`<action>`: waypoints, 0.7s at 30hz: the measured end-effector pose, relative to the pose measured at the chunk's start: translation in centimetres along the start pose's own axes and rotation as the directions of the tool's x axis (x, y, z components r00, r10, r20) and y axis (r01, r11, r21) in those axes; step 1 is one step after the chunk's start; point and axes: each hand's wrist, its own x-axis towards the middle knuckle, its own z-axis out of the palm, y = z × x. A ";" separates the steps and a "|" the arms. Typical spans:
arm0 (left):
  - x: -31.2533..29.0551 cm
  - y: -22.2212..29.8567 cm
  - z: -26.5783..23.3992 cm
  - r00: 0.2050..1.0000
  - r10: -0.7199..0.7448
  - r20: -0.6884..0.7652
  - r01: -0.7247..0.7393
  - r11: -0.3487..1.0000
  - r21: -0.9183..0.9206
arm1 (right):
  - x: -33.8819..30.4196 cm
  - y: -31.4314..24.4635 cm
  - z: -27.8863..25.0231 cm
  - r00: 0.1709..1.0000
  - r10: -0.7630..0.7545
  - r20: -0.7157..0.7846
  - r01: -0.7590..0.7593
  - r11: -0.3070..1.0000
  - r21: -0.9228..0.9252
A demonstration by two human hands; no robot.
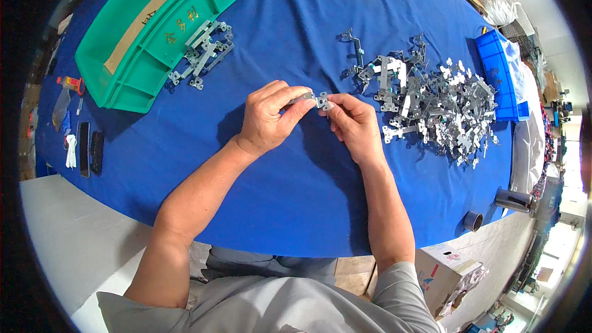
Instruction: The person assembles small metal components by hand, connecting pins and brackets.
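Between my two hands, over the middle of the cloth, is a small silvery metal bracket [320, 100] with holes in its flared end. My left hand [269, 114] pinches its left part between thumb and fingers, which hide much of that part. The thumb and fingers of my right hand [351, 122] are closed on the flared end. To the right lies a large loose pile of similar metal brackets [441, 108]. A smaller group of longer brackets [202, 54] rests against the green bin at the upper left.
A green plastic bin [139, 89] with a cardboard strip inside stands at the upper left. At the right edge is a blue crate [502, 77] with clear plastic in it. Dark oblong items [90, 149] lie far left. A dark cylinder [473, 221] sits at the front right edge of the blue cloth [277, 209].
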 end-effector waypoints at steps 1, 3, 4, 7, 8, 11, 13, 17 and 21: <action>0.0 -0.1 0.0 1.000 -0.001 0.000 0.001 1.000 -0.003 | -0.1 -0.1 -0.1 1.000 0.028 0.014 -0.028 1.000 0.002; 0.1 -0.1 0.1 1.000 -0.002 -0.001 0.002 1.000 -0.006 | 0.0 0.0 -0.3 0.999 0.039 0.023 -0.039 0.999 0.002; 0.1 -0.1 0.1 1.000 -0.002 0.005 0.002 1.000 -0.009 | 0.0 0.1 -0.3 0.998 0.050 0.032 -0.050 0.999 0.001; 0.2 0.1 0.0 0.999 -0.004 0.032 0.004 1.000 -0.011 | 0.0 0.7 -0.6 0.998 -0.035 0.049 0.036 0.999 -0.013; 0.2 0.1 0.0 0.999 -0.006 0.053 0.006 1.000 -0.007 | 0.1 0.7 -0.5 0.998 -0.035 0.049 0.036 0.999 -0.013; 0.1 -0.1 0.2 0.999 0.007 0.038 -0.006 1.000 -0.011 | 0.1 0.4 -0.3 0.997 -0.067 0.028 0.066 0.997 0.026; 0.0 -0.1 0.1 0.999 -0.001 0.045 0.001 1.000 -0.006 | 0.2 0.0 -0.3 0.999 -0.012 0.050 0.002 0.981 0.192; 0.1 0.1 0.1 0.995 0.008 0.097 -0.008 1.000 0.004 | 0.2 0.2 -0.4 0.998 -0.029 0.048 0.020 0.984 0.179; 0.1 0.1 0.3 0.992 0.016 0.122 -0.015 1.000 -0.017 | 0.3 0.9 -0.5 0.992 -0.110 0.054 0.102 0.986 0.132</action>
